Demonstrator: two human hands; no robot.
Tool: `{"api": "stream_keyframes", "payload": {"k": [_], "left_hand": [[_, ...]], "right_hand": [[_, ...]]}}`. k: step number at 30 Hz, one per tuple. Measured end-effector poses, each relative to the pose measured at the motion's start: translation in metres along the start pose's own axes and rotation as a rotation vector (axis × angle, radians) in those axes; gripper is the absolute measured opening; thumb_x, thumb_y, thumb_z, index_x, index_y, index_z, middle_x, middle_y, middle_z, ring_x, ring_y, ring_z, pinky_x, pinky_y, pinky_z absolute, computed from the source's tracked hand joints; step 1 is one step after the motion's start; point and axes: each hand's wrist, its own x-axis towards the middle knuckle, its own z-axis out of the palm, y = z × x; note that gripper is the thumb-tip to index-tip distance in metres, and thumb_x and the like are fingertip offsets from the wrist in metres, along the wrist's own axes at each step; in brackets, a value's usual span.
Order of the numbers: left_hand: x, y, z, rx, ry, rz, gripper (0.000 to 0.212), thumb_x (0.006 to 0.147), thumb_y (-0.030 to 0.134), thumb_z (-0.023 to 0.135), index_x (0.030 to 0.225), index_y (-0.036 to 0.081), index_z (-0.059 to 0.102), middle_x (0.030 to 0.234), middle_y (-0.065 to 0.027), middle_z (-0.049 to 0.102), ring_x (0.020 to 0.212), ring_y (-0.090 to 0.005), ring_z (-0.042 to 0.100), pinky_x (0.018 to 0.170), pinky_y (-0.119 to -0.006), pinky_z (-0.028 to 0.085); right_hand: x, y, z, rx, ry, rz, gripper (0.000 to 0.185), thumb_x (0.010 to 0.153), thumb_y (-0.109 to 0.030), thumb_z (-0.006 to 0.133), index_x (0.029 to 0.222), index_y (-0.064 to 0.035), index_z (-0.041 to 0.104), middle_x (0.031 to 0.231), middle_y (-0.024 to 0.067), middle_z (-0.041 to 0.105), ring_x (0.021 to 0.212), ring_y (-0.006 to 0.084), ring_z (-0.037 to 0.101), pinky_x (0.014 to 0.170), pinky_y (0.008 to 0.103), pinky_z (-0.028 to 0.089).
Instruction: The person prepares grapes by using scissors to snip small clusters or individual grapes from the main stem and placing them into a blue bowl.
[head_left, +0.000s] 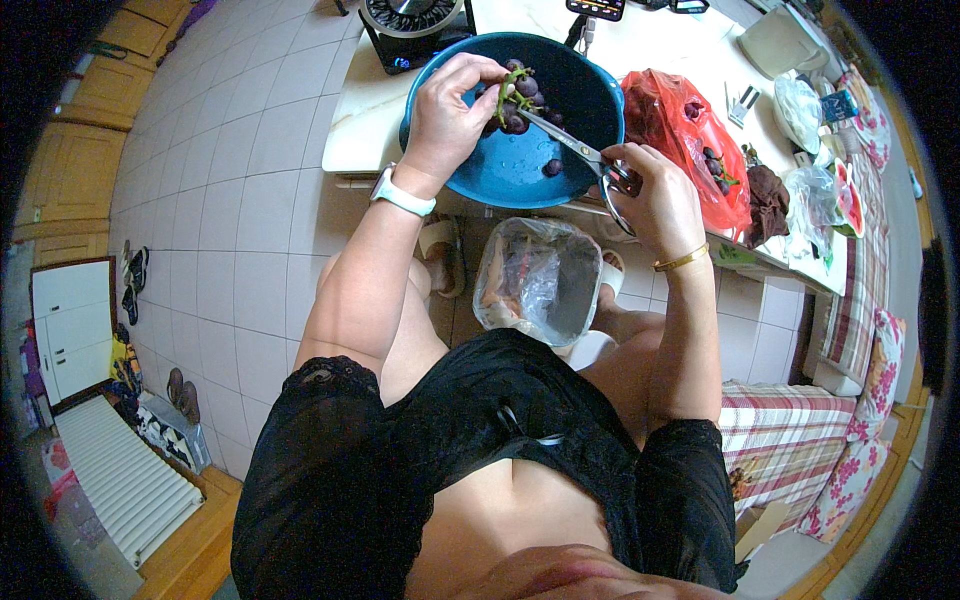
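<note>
My left hand pinches the green stem of a bunch of dark purple grapes above a blue plastic basin. In my right hand is a pair of scissors, its fingers in the black handles. The scissor tips reach in among the stems of the bunch; whether the blades are fully closed is too small to tell. One loose grape lies on the basin's wet inner surface. Part of the bunch is hidden behind my left fingers.
A red plastic bag with grapes lies right of the basin on the white table. Beyond it are a brown cloth and a cut watermelon piece. A lined waste bin stands below, between my legs. A black appliance sits behind left.
</note>
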Motion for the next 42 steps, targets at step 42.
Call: {"api": "stream_keyframes", "payload": {"k": [42], "left_hand": [[-0.002,-0.024,-0.003,-0.326,0.104,-0.404,0.017,0.094,0.006,0.073,0.109,-0.002,0.072,0.098,-0.0051,0.074,0.088,-0.0087,0.067,0.081,-0.023,0.054]], "right_hand": [[-0.002,-0.005,0.018,-0.046,0.103,-0.042,0.028,0.077,-0.021,0.075,0.103,-0.0138,0.068,0.094,0.0119,0.069,0.084,0.0326,0.07,0.071,0.0434,0.056]]}}
